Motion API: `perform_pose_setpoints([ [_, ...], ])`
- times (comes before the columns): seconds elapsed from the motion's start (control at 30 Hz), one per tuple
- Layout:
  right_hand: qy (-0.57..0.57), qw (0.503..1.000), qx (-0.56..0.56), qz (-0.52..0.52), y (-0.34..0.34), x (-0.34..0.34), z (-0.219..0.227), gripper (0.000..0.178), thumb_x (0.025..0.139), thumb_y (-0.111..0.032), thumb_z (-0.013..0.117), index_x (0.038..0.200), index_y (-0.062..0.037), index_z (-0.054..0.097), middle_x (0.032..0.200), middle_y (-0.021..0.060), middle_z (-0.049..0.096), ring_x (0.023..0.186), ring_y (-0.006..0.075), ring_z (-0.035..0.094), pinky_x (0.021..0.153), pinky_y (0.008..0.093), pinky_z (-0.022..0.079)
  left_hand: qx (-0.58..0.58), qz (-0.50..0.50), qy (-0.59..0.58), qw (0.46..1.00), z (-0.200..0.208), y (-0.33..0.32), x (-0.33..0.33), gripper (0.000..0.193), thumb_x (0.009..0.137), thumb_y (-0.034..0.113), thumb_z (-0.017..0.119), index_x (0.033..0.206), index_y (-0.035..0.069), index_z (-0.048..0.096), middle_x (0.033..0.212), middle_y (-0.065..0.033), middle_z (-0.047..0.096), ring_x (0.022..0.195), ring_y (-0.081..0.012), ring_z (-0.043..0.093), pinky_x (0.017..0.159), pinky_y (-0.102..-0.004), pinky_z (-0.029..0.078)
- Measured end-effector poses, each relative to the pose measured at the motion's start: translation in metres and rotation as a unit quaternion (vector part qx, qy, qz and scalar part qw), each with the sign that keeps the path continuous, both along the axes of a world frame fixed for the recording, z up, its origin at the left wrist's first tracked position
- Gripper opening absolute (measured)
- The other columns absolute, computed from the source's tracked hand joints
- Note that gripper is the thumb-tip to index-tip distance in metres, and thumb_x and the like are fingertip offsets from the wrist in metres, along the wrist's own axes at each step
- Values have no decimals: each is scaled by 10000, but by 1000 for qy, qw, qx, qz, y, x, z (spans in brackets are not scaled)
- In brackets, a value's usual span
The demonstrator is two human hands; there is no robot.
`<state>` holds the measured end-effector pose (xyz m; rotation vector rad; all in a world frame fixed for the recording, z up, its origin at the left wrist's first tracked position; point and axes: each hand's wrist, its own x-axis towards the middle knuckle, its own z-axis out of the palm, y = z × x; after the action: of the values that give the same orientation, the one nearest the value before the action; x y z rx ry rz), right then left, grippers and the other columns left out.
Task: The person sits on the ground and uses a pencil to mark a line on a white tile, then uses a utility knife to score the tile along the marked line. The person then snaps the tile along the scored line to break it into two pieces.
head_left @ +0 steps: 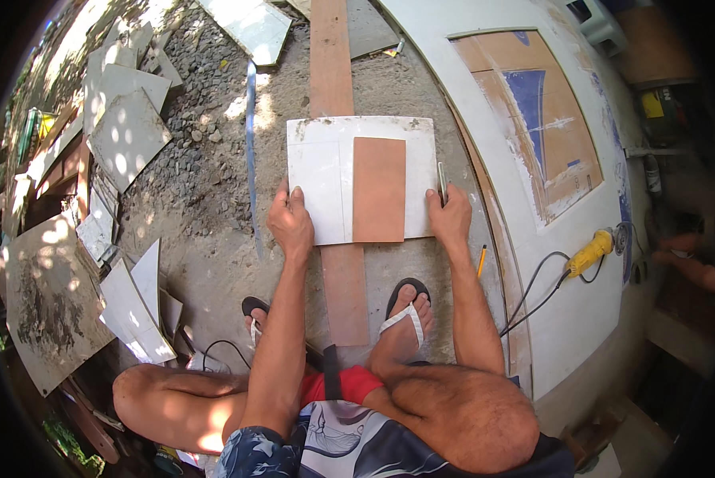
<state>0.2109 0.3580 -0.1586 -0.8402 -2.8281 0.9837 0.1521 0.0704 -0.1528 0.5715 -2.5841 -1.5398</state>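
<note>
In front of me is a white rectangular board (pixel 318 183) with faint pencil lines and chipped, dirty marks along its far edge. My left hand (pixel 290 223) grips its left edge near the lower corner, thumb on top. At the opposite edge, my right hand (pixel 451 215) is closed on the board and also holds a slim, pen-like tool (pixel 442 179) that points away from me. A smaller brown rectangular panel (pixel 379 191) lies on the board, right of its middle, its near end about level with the board's near edge. Neither hand touches the brown panel.
Beneath the board runs a long reddish-brown plank (pixel 331 72). A yellow corded angle grinder (pixel 590 253) rests on a large white panel (pixel 565 319) at right. A yellow pencil (pixel 482 261) lies beside my right forearm. Broken board offcuts (pixel 130 135) and gravel (pixel 202 119) lie left. Another person's arm (pixel 696 267) shows far right.
</note>
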Motion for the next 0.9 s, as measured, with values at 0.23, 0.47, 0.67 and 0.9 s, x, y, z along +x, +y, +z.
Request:
perform_pose_setpoints([
  [0.23,14,998,-40,43,-41,1,17,364,945,-222,740,1174,56,689,1099,239,643,997,429,643,885,508,503,10,42,0,999,-20,-47,-7,444,1019,184,630,1416,-4,693,1191,-212,794,1032,-297,757,942,-404,561],
  [0.47,69,989,-100,85,-38,11,-3,362,950,-110,704,1281,36,708,1117,185,718,1005,297,704,903,388,546,-61,-5,-42,997,-2,-80,-19,483,1024,243,675,1442,1,675,1277,-233,728,1152,-358,687,1029,-454,521],
  [0.67,3,979,-199,-46,-23,33,8,309,987,-132,699,1261,-2,756,1051,106,807,961,175,737,876,336,565,-220,-148,98,959,6,-50,3,636,944,258,786,1503,13,606,1385,-236,611,1284,-408,535,1105,-505,450],
  [0.9,74,976,-201,-23,-33,37,-1,263,962,-148,727,1185,-18,778,1036,210,787,919,314,769,831,397,575,-203,-260,83,941,17,6,25,893,816,269,906,1564,-15,509,1457,-277,535,1296,-430,494,1110,-535,428],
])
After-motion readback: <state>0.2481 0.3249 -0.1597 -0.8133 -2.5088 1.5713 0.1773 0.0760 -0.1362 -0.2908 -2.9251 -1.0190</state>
